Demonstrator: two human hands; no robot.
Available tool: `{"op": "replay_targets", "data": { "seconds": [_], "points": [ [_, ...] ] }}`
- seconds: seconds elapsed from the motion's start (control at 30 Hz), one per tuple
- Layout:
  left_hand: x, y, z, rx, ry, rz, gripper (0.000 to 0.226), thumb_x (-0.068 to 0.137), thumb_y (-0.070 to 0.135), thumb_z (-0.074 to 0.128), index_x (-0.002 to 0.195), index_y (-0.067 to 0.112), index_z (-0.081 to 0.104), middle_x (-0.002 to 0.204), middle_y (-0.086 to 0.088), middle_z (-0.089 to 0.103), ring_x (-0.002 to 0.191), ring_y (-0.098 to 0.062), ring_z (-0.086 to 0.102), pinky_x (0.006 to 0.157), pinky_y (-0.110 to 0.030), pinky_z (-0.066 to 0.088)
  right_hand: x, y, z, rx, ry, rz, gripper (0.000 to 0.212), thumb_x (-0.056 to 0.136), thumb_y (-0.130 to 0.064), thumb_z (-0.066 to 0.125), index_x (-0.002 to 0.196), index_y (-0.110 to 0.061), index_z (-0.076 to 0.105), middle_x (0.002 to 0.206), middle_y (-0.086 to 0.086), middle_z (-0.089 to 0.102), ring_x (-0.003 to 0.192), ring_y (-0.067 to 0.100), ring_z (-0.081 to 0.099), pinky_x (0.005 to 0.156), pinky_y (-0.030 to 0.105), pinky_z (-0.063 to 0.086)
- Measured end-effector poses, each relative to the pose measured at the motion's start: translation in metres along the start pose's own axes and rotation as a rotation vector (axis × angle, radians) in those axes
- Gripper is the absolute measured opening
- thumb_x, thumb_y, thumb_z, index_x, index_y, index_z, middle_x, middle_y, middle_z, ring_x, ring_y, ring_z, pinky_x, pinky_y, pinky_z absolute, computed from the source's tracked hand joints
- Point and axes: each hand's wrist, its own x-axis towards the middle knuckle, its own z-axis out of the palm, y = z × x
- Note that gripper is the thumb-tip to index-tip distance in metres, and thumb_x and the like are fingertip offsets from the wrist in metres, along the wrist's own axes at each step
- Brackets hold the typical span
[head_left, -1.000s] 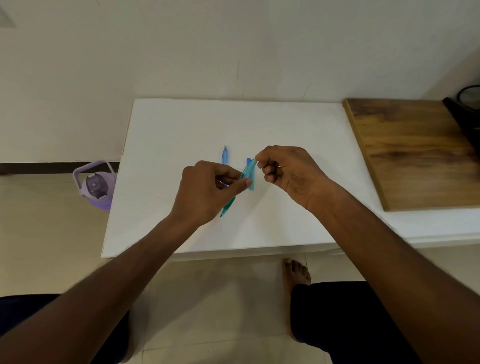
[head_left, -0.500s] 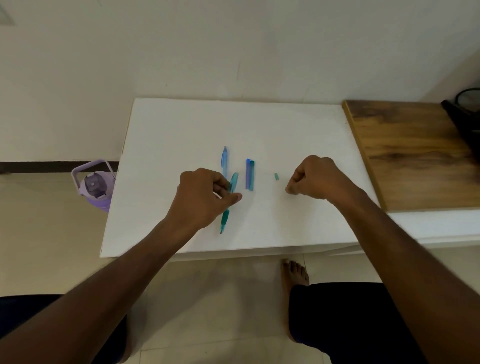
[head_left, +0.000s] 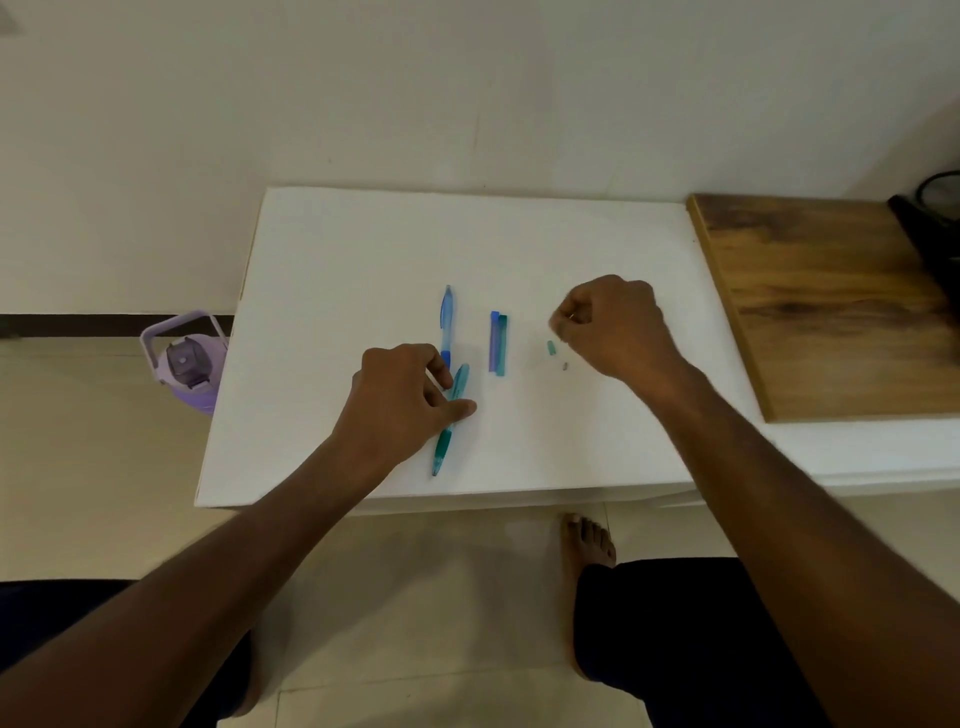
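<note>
Disassembly is judged partly complete: on the desk (head_left: 363, 249) the left hand (head_left: 400, 410) pinches the teal pen (head_left: 451, 421) beside the blue pen (head_left: 445, 322), two sleeves (head_left: 497, 343) lie centre, and a teal tip (head_left: 551, 348) and grey part (head_left: 564, 366) lie beside the curled right hand (head_left: 618, 327), contents indeterminable.

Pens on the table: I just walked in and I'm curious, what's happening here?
A person seems to be taking pens apart at a white table. The left hand pinches the teal pen. The right hand, fingers curled, is just beside a small teal piece and a grey bit. A blue pen and two barrel pieces lie nearby.
</note>
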Motion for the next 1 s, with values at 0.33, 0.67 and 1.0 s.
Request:
{"op": "replay_targets", "data": {
  "seconds": [0.33,0.67,1.0],
  "points": [
    [0.008,-0.007,0.004,0.101,0.046,0.02,0.047,0.075,0.069,0.081,0.079,0.024,0.065,0.069,0.004,0.067,0.06,-0.016,0.061,0.061,-0.022,0.048,-0.004,-0.032,0.047,-0.035,-0.136,-0.101,0.016,0.09,-0.032,0.081,0.102,-0.024,0.075,0.099,-0.001,0.075,0.086,0.016,0.072,0.087,0.026,0.056],
    [0.009,-0.004,-0.027,0.167,0.233,0.049,0.037,0.087,0.066,0.074,0.081,0.03,0.066,0.071,0.012,0.067,0.059,-0.012,0.062,0.052,-0.019,0.04,-0.005,-0.024,0.053,-0.107,-0.03,-0.093,0.027,0.088,-0.038,0.083,0.102,-0.019,0.072,0.095,0.002,0.069,0.084,0.015,0.066,0.074,0.024,0.046],
    [0.009,-0.005,-0.028,0.145,0.223,0.141,0.026,0.091,0.059,0.075,0.088,0.034,0.067,0.073,0.023,0.061,0.066,-0.007,0.062,0.054,-0.02,0.042,-0.015,-0.023,0.054,-0.319,-0.066,-0.012,0.048,0.075,-0.04,0.09,0.089,-0.019,0.049,0.083,0.0,0.046,0.067,0.014,0.05,0.057,0.026,0.038]
  ]
}}
